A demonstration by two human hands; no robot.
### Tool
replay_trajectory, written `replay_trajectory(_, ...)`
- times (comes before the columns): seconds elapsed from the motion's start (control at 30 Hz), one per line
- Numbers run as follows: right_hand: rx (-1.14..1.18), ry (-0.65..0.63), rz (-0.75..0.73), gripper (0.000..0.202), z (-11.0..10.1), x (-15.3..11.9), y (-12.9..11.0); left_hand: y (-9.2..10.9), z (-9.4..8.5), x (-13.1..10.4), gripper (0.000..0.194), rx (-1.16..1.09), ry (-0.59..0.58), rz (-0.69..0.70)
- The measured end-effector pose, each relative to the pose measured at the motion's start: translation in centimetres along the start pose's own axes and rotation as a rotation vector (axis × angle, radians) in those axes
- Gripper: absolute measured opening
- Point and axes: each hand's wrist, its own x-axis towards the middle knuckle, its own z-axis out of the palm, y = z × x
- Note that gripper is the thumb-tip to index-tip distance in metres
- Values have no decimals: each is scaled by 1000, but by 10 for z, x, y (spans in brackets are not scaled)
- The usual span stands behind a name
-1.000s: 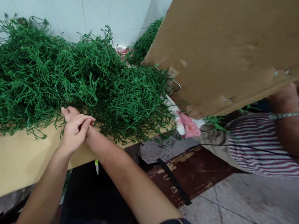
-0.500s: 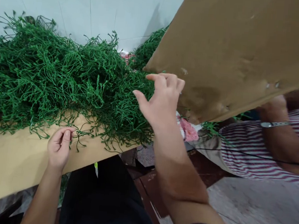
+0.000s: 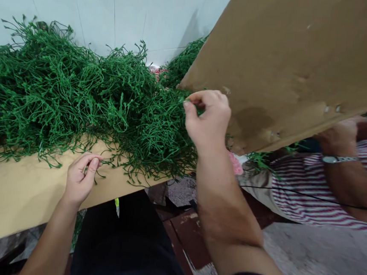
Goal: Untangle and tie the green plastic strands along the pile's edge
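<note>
A tangled heap of thin green plastic stems point(image 3: 88, 86) with small budded tips lies along a tan cardboard-like board point(image 3: 20, 196). Low at the heap's front edge, my left hand point(image 3: 82, 175) pinches a green plastic sprig, its thin stems showing past the thumb and fingertips. My right hand point(image 3: 209, 118) is at the heap's right end, thumb and index finger closed together. Some green shows at those fingertips, but what they hold is too small to make out. The right fingers are just left of a large brown cardboard sheet point(image 3: 283, 65).
A white tiled wall point(image 3: 129, 17) rises behind the heap. At right, beneath the cardboard, another person's hand and wristwatch point(image 3: 338, 159) show beside a striped garment point(image 3: 307, 187). Pink material point(image 3: 235, 162) and a dark cable point(image 3: 294, 192) lie between us.
My right hand has gone from spread thumb and fingers to a closed pinch, shifting slightly right. My left hand has moved a little right and up, still pinching the sprig.
</note>
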Motion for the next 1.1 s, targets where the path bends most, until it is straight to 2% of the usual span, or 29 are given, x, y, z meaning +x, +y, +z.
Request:
replay_trajectory(0.1, 298, 128, 25, 11, -15, -2, -15, 8, 6, 7, 19, -39, 19, 33)
replay_trajectory(0.17, 478, 118, 40, 12, -21, -7, -30, 16, 12, 15, 19, -74, 37, 57)
replay_trajectory(0.23, 628, 30, 57, 12, -20, -16, -46, 25, 17, 23, 23, -136, 53, 78)
replay_trajectory(0.3, 757, -115, 72, 15, -14, -29, -60, 33, 21, 29, 32, -222, 55, 89)
replay_trajectory(0.4, 892, -346, 106, 21, 0, -50, -74, 40, 25, 34, 42, -325, -5, 73)
replay_trajectory(0.47, 956, -433, 138, 24, 8, -62, -80, 39, 27, 33, 44, -354, -75, 37)
replay_trajectory(0.57, 1043, -492, 190, 26, 16, -73, -84, 30, 32, 30, 38, -348, -152, -59)
replay_trajectory(0.73, 1090, -555, 315, 28, 27, -81, -80, 17, 37, 24, 25, -303, -112, -206)
replay_trajectory(0.9, 1112, -573, 393, 28, 34, -88, -77, 13, 34, 25, 22, -205, -66, -115)
replay_trajectory(1.0, 1117, -556, 411, 26, 35, -91, -79, 14, 32, 28, 23, -229, -31, -113)
replay_trajectory(1.1, 1149, -550, 409, 25, 35, -92, -82, 16, 32, 28, 28, -348, -102, -143)
